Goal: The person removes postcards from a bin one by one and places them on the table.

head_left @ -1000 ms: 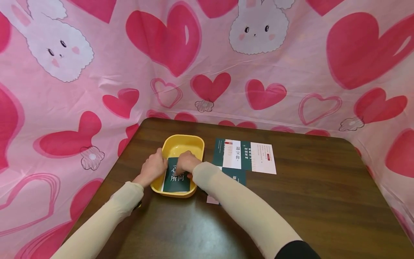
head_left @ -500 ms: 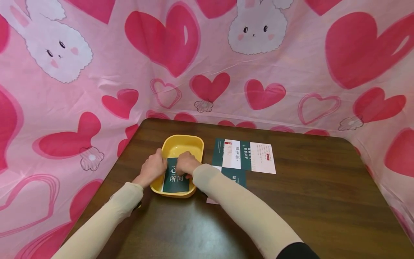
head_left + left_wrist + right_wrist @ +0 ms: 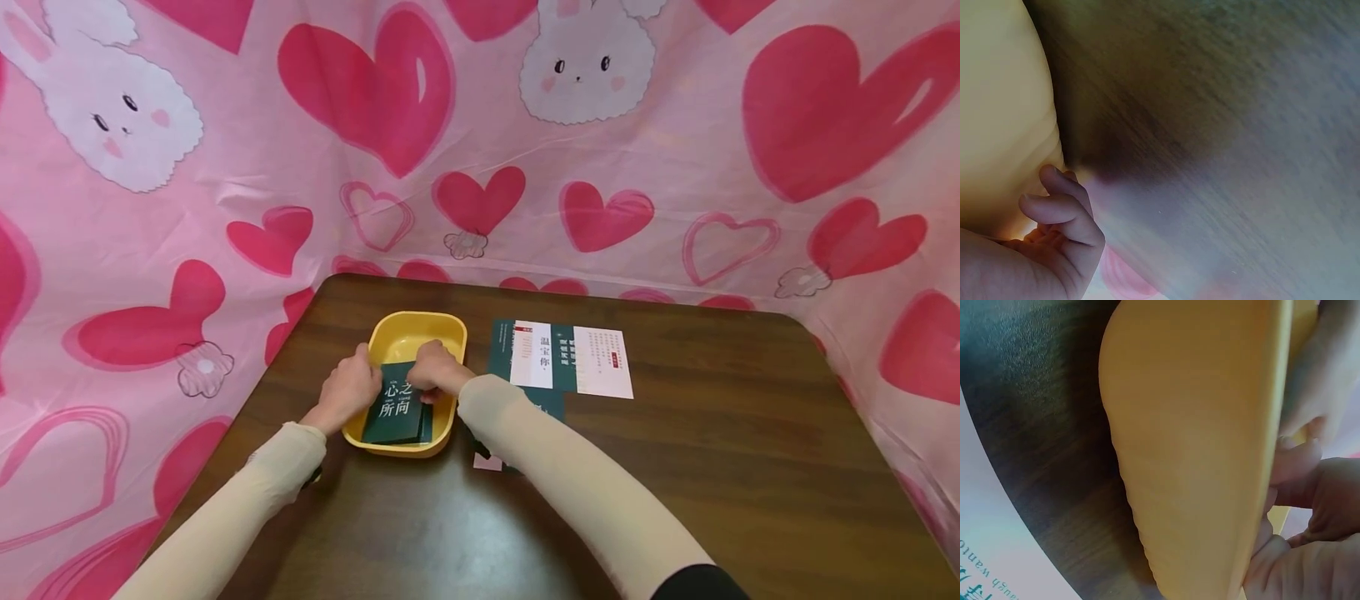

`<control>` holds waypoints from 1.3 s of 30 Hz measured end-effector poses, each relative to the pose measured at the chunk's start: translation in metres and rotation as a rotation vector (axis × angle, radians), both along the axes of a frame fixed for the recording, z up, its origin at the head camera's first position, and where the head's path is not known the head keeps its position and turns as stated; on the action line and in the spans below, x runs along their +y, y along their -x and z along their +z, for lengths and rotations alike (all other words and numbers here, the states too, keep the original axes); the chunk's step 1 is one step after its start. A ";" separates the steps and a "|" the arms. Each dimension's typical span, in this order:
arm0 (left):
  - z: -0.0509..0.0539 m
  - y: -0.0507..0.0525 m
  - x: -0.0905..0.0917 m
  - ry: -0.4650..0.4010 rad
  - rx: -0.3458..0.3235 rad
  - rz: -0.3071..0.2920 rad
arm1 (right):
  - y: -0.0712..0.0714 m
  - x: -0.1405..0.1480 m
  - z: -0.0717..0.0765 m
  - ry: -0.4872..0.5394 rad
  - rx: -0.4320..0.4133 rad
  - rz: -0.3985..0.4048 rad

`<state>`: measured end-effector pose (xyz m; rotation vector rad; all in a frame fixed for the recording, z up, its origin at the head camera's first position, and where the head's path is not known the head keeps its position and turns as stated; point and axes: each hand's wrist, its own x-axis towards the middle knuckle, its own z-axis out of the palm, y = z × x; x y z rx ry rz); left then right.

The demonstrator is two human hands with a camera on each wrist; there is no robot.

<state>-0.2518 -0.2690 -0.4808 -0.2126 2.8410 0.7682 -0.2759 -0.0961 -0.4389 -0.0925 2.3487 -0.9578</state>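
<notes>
A yellow plastic basin stands on the table with dark green cards in its near half. The top card bears large white Chinese characters. Another green card shows beneath its right edge. My left hand grips the basin's left rim; in the left wrist view its curled fingers are against the basin's outer wall. Inside the basin, my right hand pinches the top card near its upper right corner. The basin wall partly hides the right fingertips in the right wrist view.
To the right of the basin, green and white cards lie in an overlapping row. More cards, one green and one pale pink, lie partly under the right forearm. A pink heart-print cloth hangs behind the wooden table.
The top card has slid left and turned slightly, uncovering part of the card below. My right hand moved a little off its characters. The left hand stays on the rim.
</notes>
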 end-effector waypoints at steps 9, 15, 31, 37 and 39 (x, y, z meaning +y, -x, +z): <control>0.002 0.002 0.001 -0.001 0.008 -0.012 | -0.001 0.012 0.007 0.160 -0.019 -0.042; 0.000 0.004 0.002 0.018 0.023 -0.015 | -0.004 0.014 0.013 0.176 0.059 -0.008; -0.001 0.002 0.004 0.041 0.051 -0.028 | -0.010 0.055 0.029 0.241 0.203 -0.131; -0.001 -0.001 0.001 0.034 0.045 -0.022 | -0.012 0.076 0.034 0.272 0.220 -0.187; -0.001 -0.001 0.001 0.039 0.046 -0.024 | -0.013 0.082 0.035 0.285 0.221 -0.202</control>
